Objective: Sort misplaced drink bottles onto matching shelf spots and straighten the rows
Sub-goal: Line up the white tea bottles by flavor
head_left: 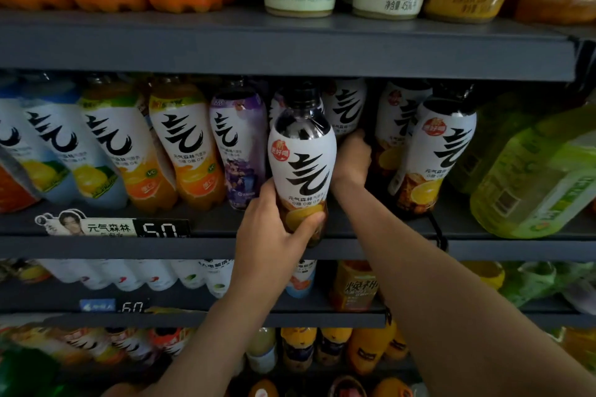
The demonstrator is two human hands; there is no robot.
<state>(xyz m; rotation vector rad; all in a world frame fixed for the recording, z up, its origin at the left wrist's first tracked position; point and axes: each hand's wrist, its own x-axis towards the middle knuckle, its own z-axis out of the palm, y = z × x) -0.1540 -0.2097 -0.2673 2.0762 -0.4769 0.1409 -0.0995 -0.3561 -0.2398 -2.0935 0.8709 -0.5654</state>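
Middle shelf [209,248] edge — left hand [274,232] grip holds cola bottle [301,158]; right hand [351,158] grip hidden — cannot tell.

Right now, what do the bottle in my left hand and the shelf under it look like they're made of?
Bottle: likely clear plastic, dark drink showing through at the neck, wrapped in a glossy white film label that catches light. Shelf: probably painted metal, matte dark grey with a thin, straight front edge; the look alone can't confirm it.

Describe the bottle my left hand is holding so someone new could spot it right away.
Find the middle shelf with the price tag reading 50. Near its centre, the left hand grips the dark cola bottle. It alone stands forward of the row, black-capped, lemon picture at its base.
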